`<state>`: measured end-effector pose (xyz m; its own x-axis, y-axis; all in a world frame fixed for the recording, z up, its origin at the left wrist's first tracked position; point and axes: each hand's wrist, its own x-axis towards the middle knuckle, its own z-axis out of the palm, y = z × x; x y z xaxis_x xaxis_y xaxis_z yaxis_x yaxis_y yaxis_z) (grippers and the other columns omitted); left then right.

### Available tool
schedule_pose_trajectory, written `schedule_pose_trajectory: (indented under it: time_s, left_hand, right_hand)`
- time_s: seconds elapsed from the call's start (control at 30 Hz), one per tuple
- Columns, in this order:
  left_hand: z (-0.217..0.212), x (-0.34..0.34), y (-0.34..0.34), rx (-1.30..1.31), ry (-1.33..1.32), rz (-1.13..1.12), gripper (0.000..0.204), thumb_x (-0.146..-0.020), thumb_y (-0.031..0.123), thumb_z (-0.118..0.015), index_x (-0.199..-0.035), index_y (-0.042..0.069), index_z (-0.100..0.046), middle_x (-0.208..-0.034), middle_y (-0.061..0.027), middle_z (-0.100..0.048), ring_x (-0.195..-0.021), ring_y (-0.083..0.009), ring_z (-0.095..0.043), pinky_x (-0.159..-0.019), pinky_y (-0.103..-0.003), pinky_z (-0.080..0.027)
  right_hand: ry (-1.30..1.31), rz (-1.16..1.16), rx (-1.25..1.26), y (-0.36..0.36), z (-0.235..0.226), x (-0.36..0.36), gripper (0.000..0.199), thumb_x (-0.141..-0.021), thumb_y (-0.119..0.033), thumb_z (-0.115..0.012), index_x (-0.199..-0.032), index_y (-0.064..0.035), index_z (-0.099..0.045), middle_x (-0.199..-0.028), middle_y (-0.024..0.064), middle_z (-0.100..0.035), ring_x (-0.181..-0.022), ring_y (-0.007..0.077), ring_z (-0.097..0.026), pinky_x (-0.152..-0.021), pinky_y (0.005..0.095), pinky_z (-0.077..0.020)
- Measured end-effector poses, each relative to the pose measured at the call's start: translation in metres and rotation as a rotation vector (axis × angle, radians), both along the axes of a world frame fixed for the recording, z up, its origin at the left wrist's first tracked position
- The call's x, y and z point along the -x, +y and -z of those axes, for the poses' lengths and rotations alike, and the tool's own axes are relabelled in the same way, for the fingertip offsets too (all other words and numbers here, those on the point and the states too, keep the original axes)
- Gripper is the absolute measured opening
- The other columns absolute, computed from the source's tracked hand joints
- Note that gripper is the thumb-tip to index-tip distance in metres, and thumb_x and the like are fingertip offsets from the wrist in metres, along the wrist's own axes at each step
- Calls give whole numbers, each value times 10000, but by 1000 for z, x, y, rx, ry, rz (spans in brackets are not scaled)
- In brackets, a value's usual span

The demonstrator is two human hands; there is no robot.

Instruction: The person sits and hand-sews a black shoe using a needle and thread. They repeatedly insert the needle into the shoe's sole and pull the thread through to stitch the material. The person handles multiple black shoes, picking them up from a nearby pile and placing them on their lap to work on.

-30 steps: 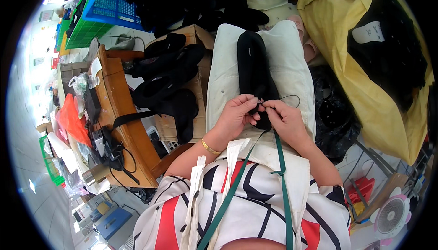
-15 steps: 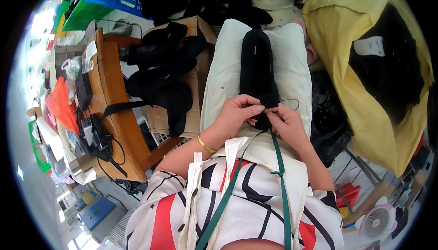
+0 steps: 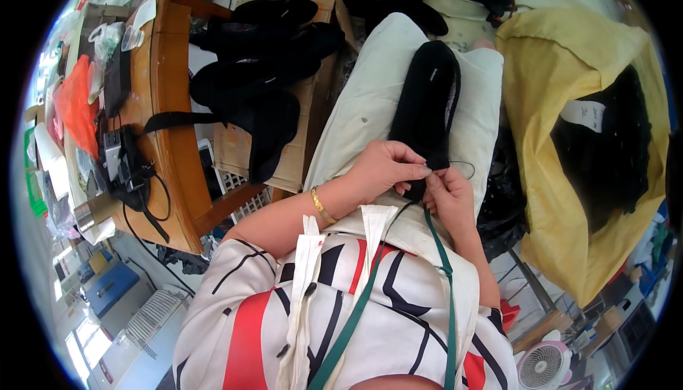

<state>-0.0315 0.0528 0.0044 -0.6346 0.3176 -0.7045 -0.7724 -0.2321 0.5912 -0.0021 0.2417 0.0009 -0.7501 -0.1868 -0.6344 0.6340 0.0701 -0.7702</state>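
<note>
A black cloth shoe (image 3: 425, 98) lies lengthwise over the white cloth (image 3: 361, 105) on my lap, its near end under my fingers. My left hand (image 3: 388, 171) pinches the near edge of the shoe between thumb and fingers. Right beside it, my right hand (image 3: 451, 192) is closed in a pinch, the fingertips of both hands almost meeting. What lies between the right fingertips is too small to make out. A thin dark loop (image 3: 466, 164), like thread or wire, curves out beside the right hand.
Several black shoes (image 3: 267, 77) lie on a cardboard box (image 3: 308, 137) at the left, next to a wooden table (image 3: 165, 91). A yellow sack (image 3: 544, 56) with black pieces inside stands at the right. Lower right is a small fan (image 3: 542, 366).
The view has shifted, and the shoe and lap now appear more tilted to the right. Both hands keep their pinch at the shoe's near end.
</note>
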Motion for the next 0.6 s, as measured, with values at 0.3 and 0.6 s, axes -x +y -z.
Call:
schedule_pose_trajectory:
  time_s: [0.3, 0.6]
  left_hand:
    - [2, 2, 0, 22, 32, 72, 158, -837, 115, -768, -909, -2, -692, -763, -55, -672, -590, -76, -591, -511, -211, -481]
    - [6, -5, -3, 27, 246, 190, 165, -935, 144, -657, -1045, 39, -590, -930, -20, -648, -740, -63, -622, -582, -196, -490]
  right_hand:
    - [195, -118, -54, -11, -14, 13, 403, -948, -38, -544, -1330, -63, -419, -752, 38, -614, -622, 89, -571, -557, 234, -477]
    - [674, -356, -442, 18, -26, 59, 246, -879, -11, -605, -1111, -78, -652, -828, 63, -622, -693, 185, -634, -575, 313, -497]
